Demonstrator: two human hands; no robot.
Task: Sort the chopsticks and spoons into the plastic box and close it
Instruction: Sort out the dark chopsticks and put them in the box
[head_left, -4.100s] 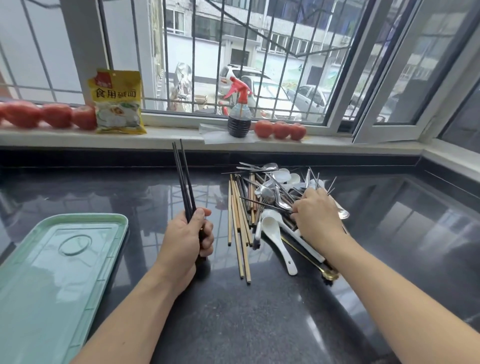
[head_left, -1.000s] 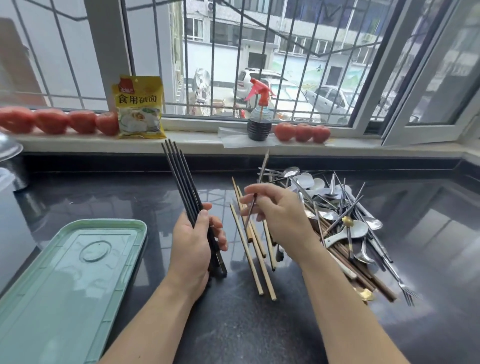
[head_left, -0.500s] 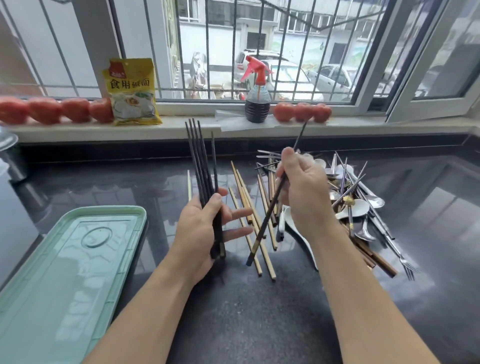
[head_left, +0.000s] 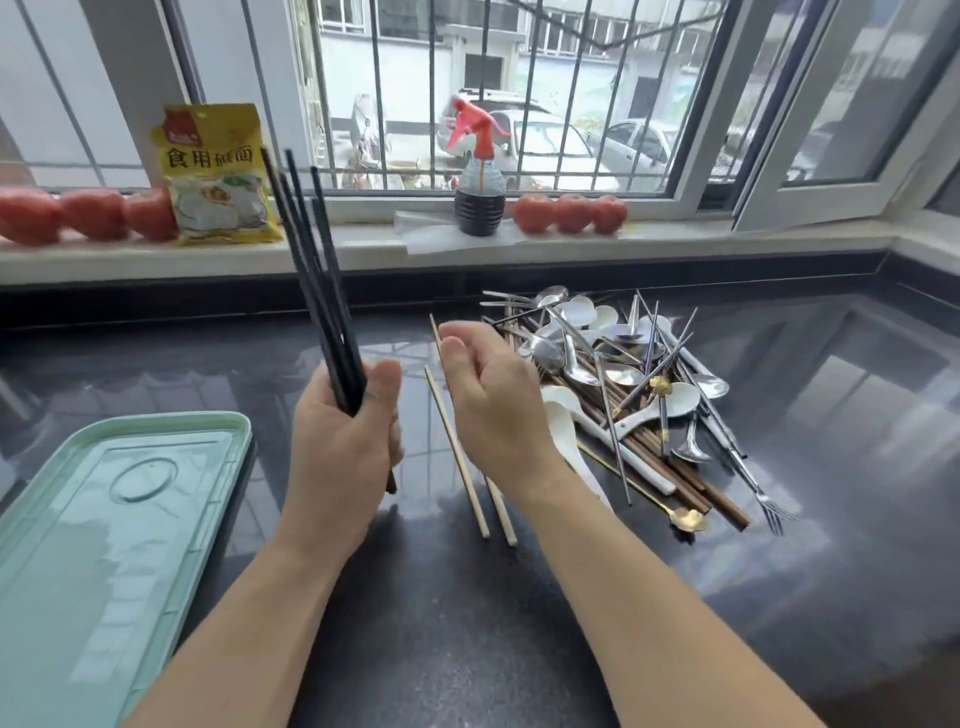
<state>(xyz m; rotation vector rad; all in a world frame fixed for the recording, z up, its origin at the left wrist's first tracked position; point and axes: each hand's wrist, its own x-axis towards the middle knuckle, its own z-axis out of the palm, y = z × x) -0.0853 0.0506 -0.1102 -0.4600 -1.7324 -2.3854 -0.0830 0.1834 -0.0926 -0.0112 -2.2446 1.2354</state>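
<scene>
My left hand grips a bundle of several black chopsticks held upright over the dark counter. Just to its right my right hand is empty, palm turned inward and fingers loosely apart. Pale wooden chopsticks lie on the counter between and under my hands. A mixed pile of metal and white ceramic spoons, dark chopsticks and forks lies right of my right hand. The mint green plastic box lid sits flat at the lower left.
The windowsill behind holds a yellow food packet, a red-topped spray bottle and rows of tomatoes. The black counter stretches toward me. An open window frame juts in at the right.
My right hand passed a black chopstick from the pile into the left hand's bundle and is now empty. The bundle in my left hand has grown and is raised higher.
</scene>
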